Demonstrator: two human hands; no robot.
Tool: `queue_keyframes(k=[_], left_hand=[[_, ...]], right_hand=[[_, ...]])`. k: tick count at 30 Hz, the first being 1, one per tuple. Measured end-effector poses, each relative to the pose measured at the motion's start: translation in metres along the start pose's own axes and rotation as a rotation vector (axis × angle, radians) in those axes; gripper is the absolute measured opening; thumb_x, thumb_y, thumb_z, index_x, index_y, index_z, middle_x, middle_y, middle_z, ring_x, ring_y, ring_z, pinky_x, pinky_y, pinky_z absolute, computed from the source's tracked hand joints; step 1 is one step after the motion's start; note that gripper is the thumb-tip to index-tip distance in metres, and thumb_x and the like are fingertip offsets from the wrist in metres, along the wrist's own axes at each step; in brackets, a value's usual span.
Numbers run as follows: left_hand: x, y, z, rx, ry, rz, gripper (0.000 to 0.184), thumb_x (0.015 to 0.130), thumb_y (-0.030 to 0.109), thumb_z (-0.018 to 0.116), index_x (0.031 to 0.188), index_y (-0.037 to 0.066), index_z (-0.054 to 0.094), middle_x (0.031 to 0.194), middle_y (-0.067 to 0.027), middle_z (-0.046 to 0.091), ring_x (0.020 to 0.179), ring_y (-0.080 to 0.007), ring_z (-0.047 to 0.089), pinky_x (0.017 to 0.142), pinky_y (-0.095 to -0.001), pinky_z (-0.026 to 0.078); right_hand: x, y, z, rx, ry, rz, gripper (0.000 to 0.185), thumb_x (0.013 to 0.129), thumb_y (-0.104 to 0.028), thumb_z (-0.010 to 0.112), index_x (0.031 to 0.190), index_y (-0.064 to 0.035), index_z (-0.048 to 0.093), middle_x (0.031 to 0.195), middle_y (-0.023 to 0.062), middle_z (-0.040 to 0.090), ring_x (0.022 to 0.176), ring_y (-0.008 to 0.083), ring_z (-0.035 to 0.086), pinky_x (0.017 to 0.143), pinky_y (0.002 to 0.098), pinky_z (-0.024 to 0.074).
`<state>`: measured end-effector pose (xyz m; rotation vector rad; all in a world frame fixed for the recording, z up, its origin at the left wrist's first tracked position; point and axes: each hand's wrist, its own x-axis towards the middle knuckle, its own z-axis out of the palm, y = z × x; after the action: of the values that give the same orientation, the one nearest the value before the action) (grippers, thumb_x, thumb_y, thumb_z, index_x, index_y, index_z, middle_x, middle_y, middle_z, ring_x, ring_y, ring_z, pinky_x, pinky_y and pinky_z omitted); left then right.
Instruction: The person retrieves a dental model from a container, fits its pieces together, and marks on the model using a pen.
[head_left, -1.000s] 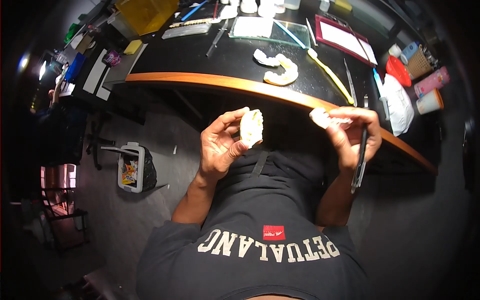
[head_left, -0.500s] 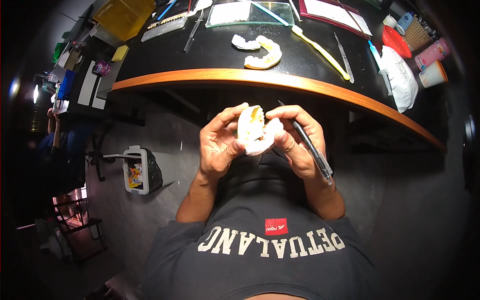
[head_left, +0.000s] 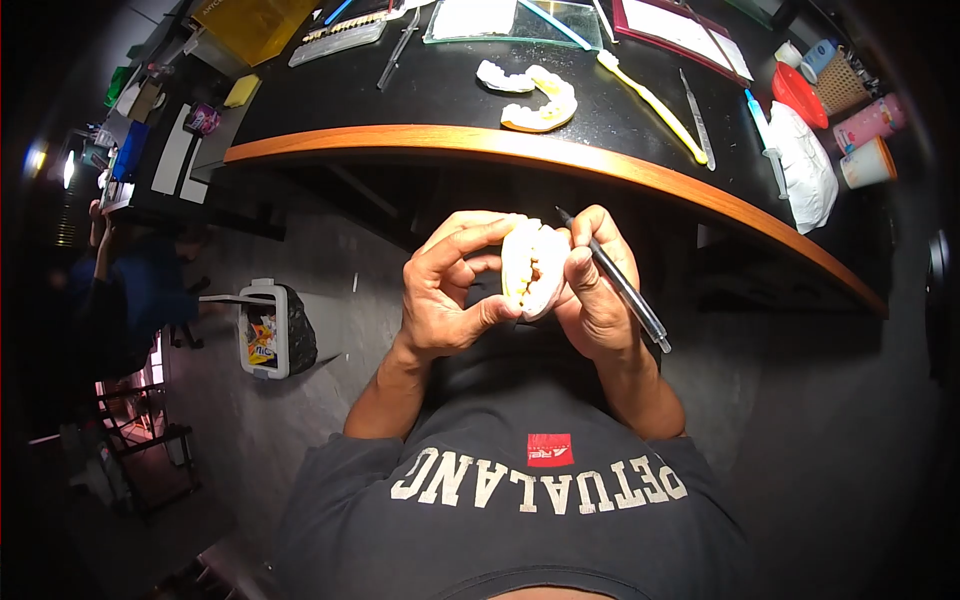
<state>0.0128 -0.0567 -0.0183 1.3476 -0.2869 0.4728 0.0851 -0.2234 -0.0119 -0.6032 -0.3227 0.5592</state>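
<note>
Two white plaster dental casts are pressed together, teeth to teeth, between my hands in front of the table edge. My left hand (head_left: 438, 290) has its fingers and thumb closed round the left dental cast (head_left: 515, 262). The right dental cast (head_left: 550, 280) is gripped by my right hand (head_left: 605, 300). A black pen (head_left: 632, 295) also rests in that hand, slanting across the thumb side, its tip pointing up toward the table. The teeth line shows yellowish and brown spots where the casts meet. Some right fingers are hidden behind the cast.
On the black table lie a U-shaped dental piece (head_left: 562, 100), a smaller white cast piece (head_left: 500, 78), a yellow toothbrush (head_left: 660, 112) and a metal knife (head_left: 697, 120). An orange-brown edge (head_left: 450, 138) borders it. A bin (head_left: 280, 330) stands on the floor at left. Another person's arm (head_left: 103, 240) shows far left.
The two casts, spread apart at an angle before, have come together with their teeth meeting. My right hand has turned and shifted slightly left, the pen still in it.
</note>
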Motion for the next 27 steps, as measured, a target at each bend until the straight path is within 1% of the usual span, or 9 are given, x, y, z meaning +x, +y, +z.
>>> queue_keyframes(k=[3, 6, 7, 10, 11, 14, 15, 21, 27], left_hand=[[-0.001, -0.001, 0.002, 0.013, 0.023, 0.006, 0.075, 0.082, 0.027, 0.094, 0.141, -0.004, 0.061, 0.139, -0.0207, 0.058, 0.128, -0.0301, 0.063, 0.102, -0.0414, 0.060], [-0.001, -0.002, 0.003, 0.018, 0.047, 0.006, 0.075, 0.081, 0.027, 0.094, 0.140, -0.004, 0.061, 0.139, -0.0205, 0.058, 0.128, -0.0302, 0.064, 0.101, -0.0412, 0.061], [-0.001, -0.003, 0.003, 0.021, 0.048, 0.008, 0.074, 0.081, 0.027, 0.094, 0.140, -0.004, 0.061, 0.138, -0.0204, 0.058, 0.128, -0.0303, 0.064, 0.101, -0.0413, 0.061], [0.001, -0.001, 0.002, 0.052, 0.062, 0.011, 0.071, 0.081, 0.021, 0.094, 0.139, -0.005, 0.062, 0.138, -0.0201, 0.057, 0.128, -0.0305, 0.064, 0.101, -0.0412, 0.061], [0.002, 0.000, 0.001, 0.067, 0.072, 0.010, 0.070, 0.081, 0.019, 0.094, 0.139, -0.005, 0.062, 0.138, -0.0201, 0.057, 0.128, -0.0305, 0.064, 0.101, -0.0412, 0.062], [0.003, 0.000, -0.004, 0.092, 0.084, 0.029, 0.067, 0.080, 0.010, 0.093, 0.138, -0.005, 0.063, 0.138, -0.0198, 0.057, 0.128, -0.0306, 0.064, 0.101, -0.0407, 0.062], [0.004, 0.001, -0.005, 0.100, 0.070, 0.036, 0.067, 0.080, 0.008, 0.093, 0.138, -0.005, 0.063, 0.137, -0.0197, 0.058, 0.128, -0.0304, 0.064, 0.100, -0.0403, 0.063], [0.004, -0.003, -0.006, 0.110, 0.063, 0.039, 0.070, 0.079, 0.012, 0.095, 0.138, -0.005, 0.063, 0.137, -0.0195, 0.058, 0.126, -0.0294, 0.065, 0.097, -0.0398, 0.064], [0.003, -0.005, -0.003, 0.113, 0.086, 0.034, 0.071, 0.077, 0.016, 0.096, 0.137, -0.005, 0.063, 0.136, -0.0193, 0.058, 0.124, -0.0283, 0.066, 0.097, -0.0379, 0.064]], right_hand=[[-0.001, 0.002, -0.007, -0.113, 0.027, -0.016, 0.027, 0.102, -0.025, 0.075, 0.102, -0.0073, 0.054, 0.080, 0.0002, 0.063, 0.070, 0.0069, 0.063, 0.063, 0.0215, 0.0540], [-0.003, 0.001, 0.001, -0.275, 0.102, -0.079, 0.026, 0.102, -0.025, 0.074, 0.101, -0.0042, 0.058, 0.080, 0.0033, 0.067, 0.068, 0.0080, 0.065, 0.061, 0.0222, 0.0546], [-0.004, -0.003, 0.008, -0.276, 0.093, -0.083, 0.024, 0.103, -0.021, 0.073, 0.101, -0.0013, 0.060, 0.081, 0.0066, 0.069, 0.066, 0.0097, 0.067, 0.059, 0.0241, 0.0559], [-0.005, -0.007, 0.007, -0.347, 0.096, -0.064, 0.020, 0.104, -0.015, 0.072, 0.102, -0.0001, 0.059, 0.079, 0.0082, 0.070, 0.064, 0.0113, 0.069, 0.058, 0.0253, 0.0572], [-0.006, -0.011, 0.005, -0.329, 0.047, -0.034, 0.018, 0.101, -0.009, 0.074, 0.107, 0.0013, 0.060, 0.084, 0.0100, 0.072, 0.071, 0.0122, 0.072, 0.062, 0.0250, 0.0602], [-0.006, -0.023, 0.009, -0.485, 0.030, 0.019, 0.025, 0.097, -0.005, 0.078, 0.112, 0.0029, 0.060, 0.092, 0.0121, 0.073, 0.080, 0.0134, 0.074, 0.068, 0.0250, 0.0627], [-0.007, -0.024, 0.006, -0.456, 0.020, 0.054, 0.030, 0.093, -0.001, 0.080, 0.114, 0.0039, 0.060, 0.099, 0.0141, 0.074, 0.087, 0.0152, 0.076, 0.075, 0.0275, 0.0652], [-0.008, -0.019, 0.003, -0.331, 0.028, 0.033, 0.032, 0.092, 0.004, 0.079, 0.115, 0.0040, 0.058, 0.100, 0.0171, 0.073, 0.089, 0.0193, 0.076, 0.083, 0.0329, 0.0667], [-0.009, -0.018, -0.006, -0.316, -0.028, 0.011, 0.035, 0.091, 0.005, 0.079, 0.117, 0.0037, 0.056, 0.101, 0.0183, 0.072, 0.091, 0.0211, 0.076, 0.084, 0.0356, 0.0667]])
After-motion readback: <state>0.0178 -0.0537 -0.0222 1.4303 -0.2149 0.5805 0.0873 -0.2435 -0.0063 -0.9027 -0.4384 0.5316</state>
